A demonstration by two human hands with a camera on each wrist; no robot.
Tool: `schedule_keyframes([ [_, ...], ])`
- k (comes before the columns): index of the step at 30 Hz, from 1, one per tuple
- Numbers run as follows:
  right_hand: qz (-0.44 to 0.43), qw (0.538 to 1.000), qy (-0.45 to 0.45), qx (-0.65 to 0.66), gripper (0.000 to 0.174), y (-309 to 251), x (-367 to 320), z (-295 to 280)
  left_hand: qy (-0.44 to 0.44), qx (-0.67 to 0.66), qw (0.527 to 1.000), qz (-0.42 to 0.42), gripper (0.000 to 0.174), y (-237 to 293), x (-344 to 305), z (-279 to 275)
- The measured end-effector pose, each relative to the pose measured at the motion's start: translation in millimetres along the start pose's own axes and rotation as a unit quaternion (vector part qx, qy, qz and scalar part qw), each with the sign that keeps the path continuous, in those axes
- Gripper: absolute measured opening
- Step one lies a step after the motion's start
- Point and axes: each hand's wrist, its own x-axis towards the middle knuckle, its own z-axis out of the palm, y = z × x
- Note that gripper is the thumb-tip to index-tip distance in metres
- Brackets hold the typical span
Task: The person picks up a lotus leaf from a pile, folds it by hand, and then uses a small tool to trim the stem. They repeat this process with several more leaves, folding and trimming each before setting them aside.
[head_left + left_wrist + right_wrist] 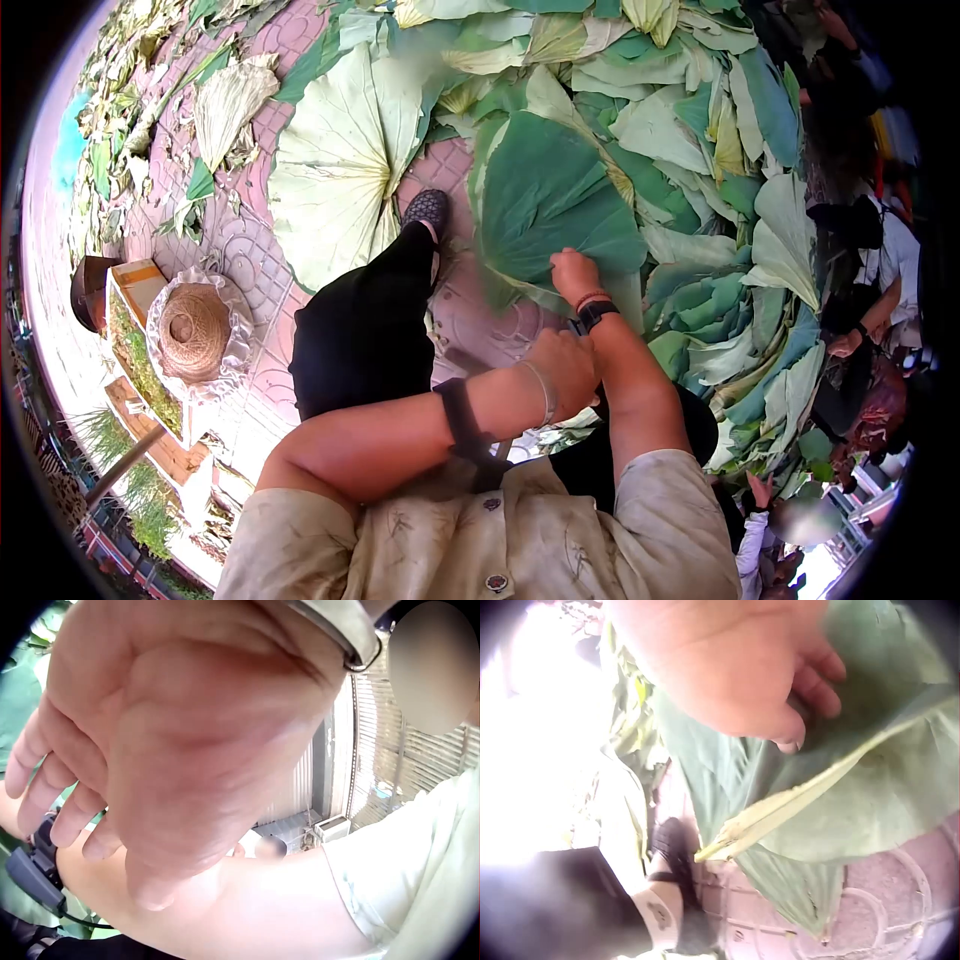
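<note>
Left hand [563, 370] unclenched, fingers relaxed beside the right forearm [640, 400]; right hand [575, 275] curled against a dark green leaf [545, 190] at one o'clock (pinching or merely touching, cannot tell). Leaf pile [660, 125] around two o'clock; straw hat [195, 330] near nine.

the lotus leaf [550, 200] looks matt and ribbed, the hat [192, 330] rough woven straw with ruffled cloth, the bracelet [341, 628] smooth, glossy metal.

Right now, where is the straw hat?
The straw hat is at the left of the head view, overlapping the edge of the long box in the picture, with the black-trousered leg to its right.
</note>
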Motion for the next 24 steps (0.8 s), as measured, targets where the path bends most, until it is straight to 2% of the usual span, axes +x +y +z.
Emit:
schedule_keyframes([
  [3,-0.015,0.997,0.054,0.05,0.013,1.5,2.8,-63.3,0.033,0.005,0.999,0.006,0.041,-4.4,5.5,-3.8],
  [5,-0.04,0.995,0.086,0.028,0.015,2.7,-0.1,-117.0,0.079,0.011,0.997,0.007,0.037,-7.7,8.8,-6.7],
  [7,-0.041,0.993,0.096,0.065,0.017,10.0,-7.5,-169.2,0.117,0.0,0.993,-0.021,0.037,-11.0,10.1,-12.4],
  [8,-0.071,0.986,0.141,0.06,0.016,14.5,-15.4,-195.9,0.135,-0.006,0.99,-0.034,0.037,-13.0,11.8,-16.0],
  [11,-0.115,0.964,0.233,0.055,0.016,8.4,-58.9,-269.6,0.161,-0.094,0.981,-0.057,0.051,-20.7,22.3,-30.7],
  [14,-0.107,0.959,0.263,0.019,0.015,-13.0,-111.6,-319.9,0.158,-0.359,0.919,-0.048,0.071,-14.7,15.2,-61.1],
  [17,-0.116,0.953,0.277,-0.048,0.014,-33.1,-157.7,-327.4,0.141,-0.594,0.792,0.015,0.083,0.3,-0.2,-84.9],
  [20,-0.116,0.951,0.273,-0.087,0.012,-55.0,-184.5,-308.6,0.144,-0.71,0.689,0.006,0.082,0.9,13.4,-78.8],
  [21,-0.112,0.952,0.269,-0.094,0.012,-61.2,-188.3,-296.6,0.176,-0.729,0.661,-0.021,0.069,6.1,11.5,-78.4],
  [23,-0.13,0.957,0.242,-0.089,0.011,-66.6,-187.6,-265.6,0.215,-0.714,0.664,-0.049,0.056,-2.9,22.9,-69.0],
  [24,-0.115,0.968,0.203,-0.089,0.016,-72.0,-185.8,-253.7,0.237,-0.706,0.665,-0.063,0.05,-13.1,35.2,-60.5],
])
